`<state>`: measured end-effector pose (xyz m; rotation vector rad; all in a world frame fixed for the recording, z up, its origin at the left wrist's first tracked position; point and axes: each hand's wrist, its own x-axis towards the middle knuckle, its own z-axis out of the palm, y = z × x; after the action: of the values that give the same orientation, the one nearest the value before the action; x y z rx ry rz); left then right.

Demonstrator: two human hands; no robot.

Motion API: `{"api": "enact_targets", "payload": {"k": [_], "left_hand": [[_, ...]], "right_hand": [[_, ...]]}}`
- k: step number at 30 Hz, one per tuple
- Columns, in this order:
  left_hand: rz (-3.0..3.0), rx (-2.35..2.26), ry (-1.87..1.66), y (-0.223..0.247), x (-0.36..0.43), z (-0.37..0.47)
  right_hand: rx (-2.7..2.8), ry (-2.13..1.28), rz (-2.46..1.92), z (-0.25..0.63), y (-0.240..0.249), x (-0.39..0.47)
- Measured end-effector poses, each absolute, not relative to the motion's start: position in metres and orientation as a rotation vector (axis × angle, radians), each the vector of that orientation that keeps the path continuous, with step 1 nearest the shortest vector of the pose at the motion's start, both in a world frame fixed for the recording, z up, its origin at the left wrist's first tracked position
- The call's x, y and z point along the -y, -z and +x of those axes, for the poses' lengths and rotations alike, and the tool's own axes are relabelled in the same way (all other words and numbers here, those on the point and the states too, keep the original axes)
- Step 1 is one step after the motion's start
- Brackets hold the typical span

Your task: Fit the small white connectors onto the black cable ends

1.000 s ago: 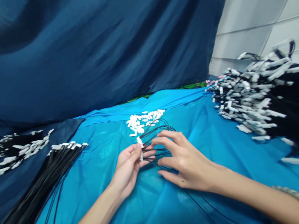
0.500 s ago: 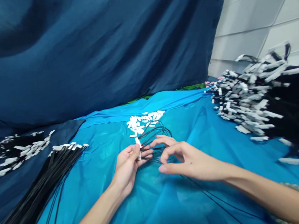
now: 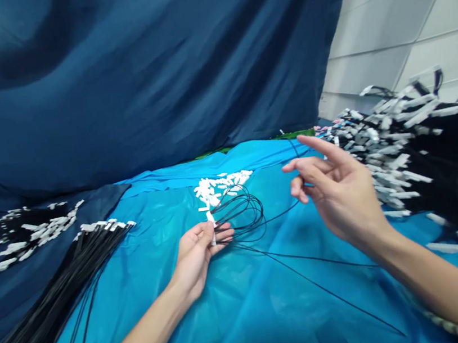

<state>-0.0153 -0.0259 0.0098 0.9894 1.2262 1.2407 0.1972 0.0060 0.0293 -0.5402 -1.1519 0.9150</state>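
Two bare hands are at work above a blue cloth [image 3: 169, 322]. The left hand [image 3: 198, 252] grasps a white piece [image 3: 210, 219], thumb across its middle and fingers reaching behind — a hold that probably keeps it steady and leaves its right side free for the wires [image 3: 241, 227]. These thin black lengths loop out just right of that grip, and two more trail from below it toward the lower right, one passing behind the other forearm.

The right hand [image 3: 338, 190] is raised well to the right of the grip, index finger extended, the others curled. One wire [image 3: 284, 213] rises to those curled fingers and juts out above them, so they appear to be pinching it, though the contact itself is hidden; being drawn away seems to separate it from the loops.

Just beyond the grip lies a heap of loose white pieces [image 3: 214, 188], likely kept there for easy reach. To its left a bundle [image 3: 58, 292] of black wires lies slantwise, white ends away from the person — perhaps aligned for handling — with a smaller pile [image 3: 46, 234] beyond. Far right, behind the raised hand, sits a large tangled stack [image 3: 398, 164] of white-ended wires.
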Motion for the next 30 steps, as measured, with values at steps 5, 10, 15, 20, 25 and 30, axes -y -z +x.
{"api": "enact_targets", "payload": {"k": [5, 10, 15, 20, 25, 30], "left_hand": [[1.029, -1.227, -1.180, -0.010, 0.028, -0.012], [1.092, -1.193, -1.134, -0.010, 0.032, -0.009], [1.146, -1.160, -1.154, -0.011, 0.036, -0.006], [1.189, -1.136, -1.154, -0.010, 0.036, -0.006], [1.210, -1.129, -1.150, -0.010, 0.037, -0.007], [1.237, -1.140, -1.163, -0.009, 0.037, -0.008]], "right_hand": [[1.663, -0.337, -0.618, 0.190, -0.023, 0.001], [1.866, -0.310, -0.591, 0.165, -0.004, 0.012], [1.857, -0.453, -0.633, 0.155, 0.005, 0.015], [1.823, -0.435, -0.624, 0.152, 0.006, 0.017], [1.834, -0.392, -0.634, 0.151, 0.007, 0.018], [1.833, -0.437, -0.655, 0.149, 0.007, 0.019]]}}
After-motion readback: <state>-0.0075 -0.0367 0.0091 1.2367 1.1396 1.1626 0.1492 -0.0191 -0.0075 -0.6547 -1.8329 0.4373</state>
